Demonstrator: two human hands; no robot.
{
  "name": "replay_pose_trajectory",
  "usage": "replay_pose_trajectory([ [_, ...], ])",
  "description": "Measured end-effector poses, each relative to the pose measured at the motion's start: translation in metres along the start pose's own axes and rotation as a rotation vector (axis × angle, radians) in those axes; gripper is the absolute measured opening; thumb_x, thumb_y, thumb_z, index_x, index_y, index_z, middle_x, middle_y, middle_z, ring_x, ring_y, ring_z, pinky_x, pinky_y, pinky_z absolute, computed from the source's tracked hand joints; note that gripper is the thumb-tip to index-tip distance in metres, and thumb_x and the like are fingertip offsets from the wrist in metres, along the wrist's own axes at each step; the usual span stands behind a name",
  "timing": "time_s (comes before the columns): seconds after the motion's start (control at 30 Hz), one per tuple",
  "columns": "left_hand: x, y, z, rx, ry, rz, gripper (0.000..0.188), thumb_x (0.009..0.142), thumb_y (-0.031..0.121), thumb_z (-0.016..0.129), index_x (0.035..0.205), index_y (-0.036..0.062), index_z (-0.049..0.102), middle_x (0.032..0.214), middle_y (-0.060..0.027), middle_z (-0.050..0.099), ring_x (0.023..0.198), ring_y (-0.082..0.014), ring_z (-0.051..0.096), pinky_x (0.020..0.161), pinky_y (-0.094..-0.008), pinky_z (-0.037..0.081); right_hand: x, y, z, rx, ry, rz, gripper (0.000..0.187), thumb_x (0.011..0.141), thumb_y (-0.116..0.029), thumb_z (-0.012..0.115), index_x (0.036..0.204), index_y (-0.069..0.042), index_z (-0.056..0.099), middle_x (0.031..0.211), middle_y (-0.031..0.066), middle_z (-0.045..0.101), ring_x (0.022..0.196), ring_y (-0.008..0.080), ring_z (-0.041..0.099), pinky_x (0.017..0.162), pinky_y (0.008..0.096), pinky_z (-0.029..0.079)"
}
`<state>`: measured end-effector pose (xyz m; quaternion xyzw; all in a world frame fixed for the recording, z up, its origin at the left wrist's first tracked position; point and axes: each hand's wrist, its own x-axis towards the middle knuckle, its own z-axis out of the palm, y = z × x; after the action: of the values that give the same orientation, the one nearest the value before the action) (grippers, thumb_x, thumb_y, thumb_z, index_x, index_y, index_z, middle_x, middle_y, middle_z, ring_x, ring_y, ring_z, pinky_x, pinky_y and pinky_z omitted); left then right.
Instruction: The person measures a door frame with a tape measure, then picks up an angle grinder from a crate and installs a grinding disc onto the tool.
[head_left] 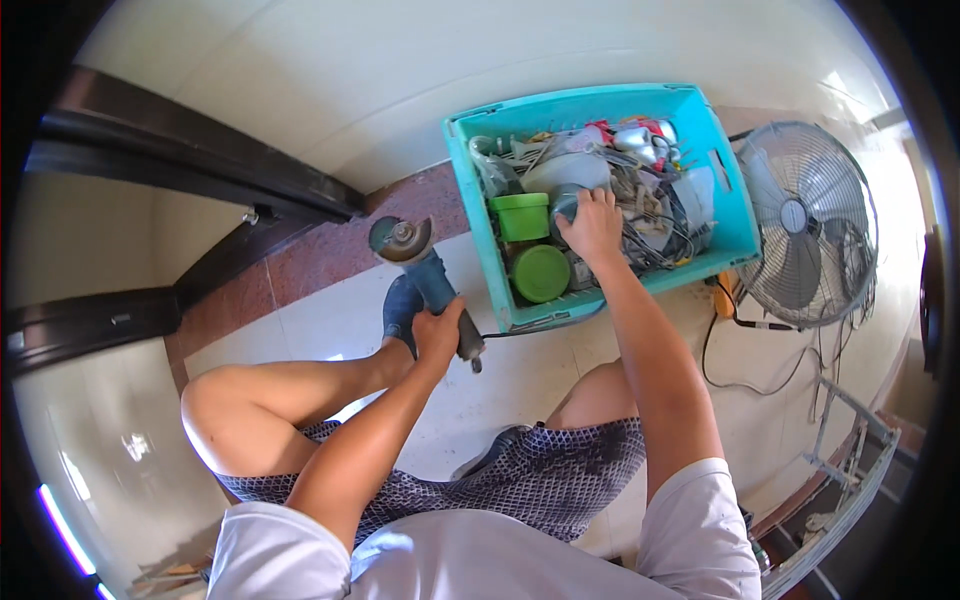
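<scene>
My left hand (440,335) is wrapped round the dark body of an angle grinder (430,285). A disc and a metal guard sit at the tool's upper end, and a cord trails from its lower end toward the crate. Inside the turquoise plastic crate (490,285), my right hand (594,230) curls over a grey-blue rounded thing (565,203), whose kind I cannot make out. To the left of that hand are a green lidded tub (520,216) and a second round green tub (540,273). A pale grey piece (565,172) lies just beyond the fingers.
Tangled cables (650,205) and silver and red items fill the crate's right side. A round caged fan (800,220) stands to the right, with a cord (745,382) on the tiles. A metal frame (850,470) is at lower right. A dark door frame (200,140) borders the left.
</scene>
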<state>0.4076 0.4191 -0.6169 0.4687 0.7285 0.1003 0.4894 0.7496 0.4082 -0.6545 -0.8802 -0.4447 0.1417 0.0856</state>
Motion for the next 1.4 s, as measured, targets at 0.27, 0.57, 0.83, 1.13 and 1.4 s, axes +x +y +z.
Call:
replay_pose_trajectory([
  [0.27,0.065,-0.046,0.04,0.283,-0.004,-0.069,0.065,0.082,0.059,0.079,0.095,-0.0044,0.082,0.097,-0.0302,0.079,0.097,-0.0451,0.078,0.089,-0.0497,0.058,0.018,-0.009,0.021,-0.14,-0.325,0.301,0.119,0.071,-0.063,0.092,0.16,-0.003,0.041,0.138,0.0261,0.061,0.137,0.0443,0.056,0.112,0.0563,0.045],
  [0.57,0.095,-0.06,0.047,0.751,-0.271,-0.098,0.089,0.096,0.081,0.056,0.113,-0.0023,0.081,0.118,-0.03,0.077,0.116,-0.0469,0.073,0.099,-0.0545,0.057,0.018,-0.008,0.029,-0.259,-0.268,0.083,0.131,0.063,-0.056,0.101,0.166,-0.018,0.028,0.144,0.0272,0.054,0.131,0.0468,0.062,0.109,0.0618,0.044],
  [0.83,0.061,-0.037,0.008,0.665,-0.076,0.64,0.039,0.094,0.017,0.064,0.122,-0.0062,0.052,0.118,-0.0293,0.062,0.11,-0.0519,0.063,0.095,-0.0579,0.053,0.015,-0.011,0.01,-0.224,-0.285,0.072,0.127,0.064,-0.067,0.095,0.161,-0.014,0.032,0.147,0.0247,0.054,0.13,0.0447,0.063,0.109,0.0632,0.042],
  [1.13,0.1,0.008,0.032,0.588,0.069,0.819,0.028,0.099,0.009,0.067,0.121,0.0002,0.052,0.119,-0.0273,0.064,0.114,-0.0472,0.062,0.098,-0.0551,0.051,0.023,-0.007,-0.048,-0.048,-0.294,0.074,0.116,0.066,-0.057,0.093,0.156,-0.01,0.038,0.144,0.0261,0.062,0.127,0.0453,0.067,0.11,0.0644,0.046],
  [1.4,0.141,-0.002,-0.01,0.914,0.269,0.722,0.044,0.103,0.031,0.07,0.131,0.0003,0.056,0.115,-0.0195,0.065,0.116,-0.0417,0.062,0.101,-0.0518,0.05,0.019,-0.034,-0.107,0.046,-0.108,-0.146,0.112,0.065,-0.053,0.093,0.151,-0.006,0.041,0.138,0.0269,0.064,0.124,0.0469,0.067,0.105,0.0603,0.051],
])
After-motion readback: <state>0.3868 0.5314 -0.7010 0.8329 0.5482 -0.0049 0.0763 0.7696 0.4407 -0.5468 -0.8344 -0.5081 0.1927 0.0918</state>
